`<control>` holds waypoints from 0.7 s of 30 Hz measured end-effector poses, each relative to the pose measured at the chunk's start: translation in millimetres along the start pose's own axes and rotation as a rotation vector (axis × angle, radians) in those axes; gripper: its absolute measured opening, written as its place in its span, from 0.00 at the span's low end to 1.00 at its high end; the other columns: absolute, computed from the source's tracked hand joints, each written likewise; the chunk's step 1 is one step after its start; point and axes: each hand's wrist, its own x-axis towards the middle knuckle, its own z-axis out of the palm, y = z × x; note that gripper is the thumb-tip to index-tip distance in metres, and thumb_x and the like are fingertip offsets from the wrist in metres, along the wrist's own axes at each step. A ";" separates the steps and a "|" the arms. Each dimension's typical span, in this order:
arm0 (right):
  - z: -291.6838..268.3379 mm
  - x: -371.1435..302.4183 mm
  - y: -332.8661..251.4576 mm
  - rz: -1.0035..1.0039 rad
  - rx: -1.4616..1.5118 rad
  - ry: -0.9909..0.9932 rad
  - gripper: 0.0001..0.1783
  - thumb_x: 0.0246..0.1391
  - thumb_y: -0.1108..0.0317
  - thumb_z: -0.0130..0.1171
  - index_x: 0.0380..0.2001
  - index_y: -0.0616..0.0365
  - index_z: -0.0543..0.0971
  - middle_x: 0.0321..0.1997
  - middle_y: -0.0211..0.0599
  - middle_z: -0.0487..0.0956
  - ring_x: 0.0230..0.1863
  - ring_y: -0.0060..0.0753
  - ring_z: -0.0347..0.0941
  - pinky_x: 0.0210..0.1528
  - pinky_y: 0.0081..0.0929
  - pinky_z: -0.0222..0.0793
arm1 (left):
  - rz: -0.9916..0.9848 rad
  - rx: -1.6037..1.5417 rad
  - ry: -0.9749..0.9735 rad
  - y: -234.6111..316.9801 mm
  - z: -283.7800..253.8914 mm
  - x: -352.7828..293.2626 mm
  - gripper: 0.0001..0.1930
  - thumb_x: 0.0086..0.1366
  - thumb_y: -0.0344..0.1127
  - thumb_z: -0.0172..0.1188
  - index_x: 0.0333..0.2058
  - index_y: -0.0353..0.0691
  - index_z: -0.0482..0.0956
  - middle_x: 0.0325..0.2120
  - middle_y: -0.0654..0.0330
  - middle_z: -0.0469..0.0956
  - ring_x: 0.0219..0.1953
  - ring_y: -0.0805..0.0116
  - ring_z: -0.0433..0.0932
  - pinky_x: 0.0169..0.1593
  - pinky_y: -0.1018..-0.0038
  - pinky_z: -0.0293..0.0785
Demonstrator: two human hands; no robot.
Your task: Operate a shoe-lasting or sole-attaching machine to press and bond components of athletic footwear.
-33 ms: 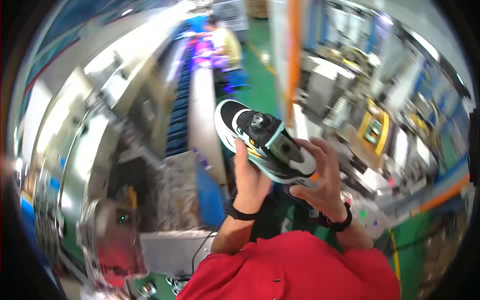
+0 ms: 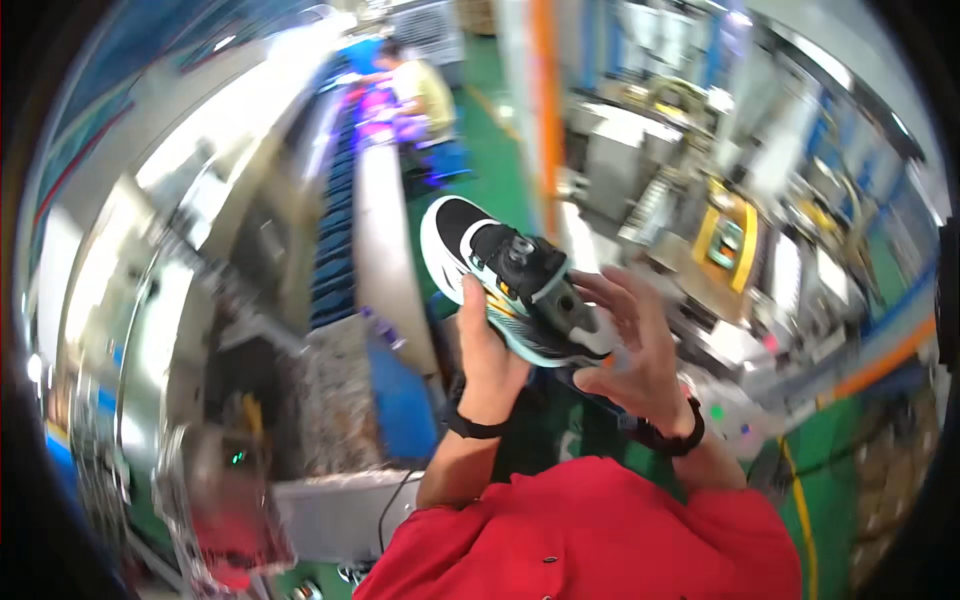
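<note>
A black, white and pale-green sneaker (image 2: 512, 282) is held up in front of me, its toe toward the far left and its heel toward my right hand. My left hand (image 2: 490, 358) grips its side and sole, thumb on the near side wall; the other fingers are hidden beneath. Beside the heel, my right hand (image 2: 645, 355) has its thumb and fingers spread apart around the heel end. Whether its fingertips touch the shoe is hard to make out. A small orange patch shows at the heel.
A conveyor (image 2: 337, 215) with dark blue rollers runs away on the left, beside a pale ledge (image 2: 385, 210). Far along it sits a person in yellow (image 2: 430, 95). An orange post (image 2: 545, 110) stands ahead. Machinery and a yellow-edged fixture (image 2: 728, 245) are at right.
My right hand's fingers have loosened and drawn slightly off the heel. The shoe stays in my left hand. The surroundings have shifted a little to the left in view.
</note>
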 end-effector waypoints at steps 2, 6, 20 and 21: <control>-56.4 -13.4 -11.0 0.173 -0.045 0.169 0.53 0.40 0.60 0.76 0.65 0.56 0.55 0.60 0.51 0.70 0.60 0.42 0.69 0.60 0.38 0.64 | -0.025 0.280 0.047 -63.3 26.3 14.3 0.25 0.70 0.51 0.50 0.53 0.34 0.71 0.46 0.55 0.77 0.47 0.61 0.78 0.53 0.63 0.73; -164.2 -46.5 15.6 0.274 -0.528 0.448 0.39 0.35 0.65 0.71 0.54 0.61 0.69 0.46 0.43 0.78 0.48 0.33 0.75 0.54 0.29 0.67 | -0.298 0.597 0.099 -191.7 59.6 30.4 0.16 0.69 0.42 0.56 0.45 0.34 0.75 0.38 0.62 0.77 0.40 0.74 0.74 0.43 0.75 0.71; -348.7 -177.8 25.1 0.480 -0.404 1.343 0.31 0.40 0.75 0.60 0.52 0.67 0.71 0.46 0.35 0.74 0.46 0.26 0.71 0.52 0.23 0.66 | -0.344 1.571 -0.336 -563.2 -26.1 233.7 0.51 0.52 0.54 0.68 0.61 0.19 0.54 0.55 0.31 0.67 0.60 0.43 0.67 0.62 0.62 0.62; -354.9 -185.7 24.2 0.488 -0.510 1.343 0.31 0.40 0.75 0.58 0.53 0.67 0.71 0.46 0.35 0.74 0.45 0.25 0.70 0.52 0.23 0.65 | -0.441 1.620 -0.353 -584.4 -20.0 242.5 0.52 0.53 0.55 0.67 0.63 0.21 0.51 0.56 0.31 0.66 0.60 0.42 0.67 0.62 0.61 0.63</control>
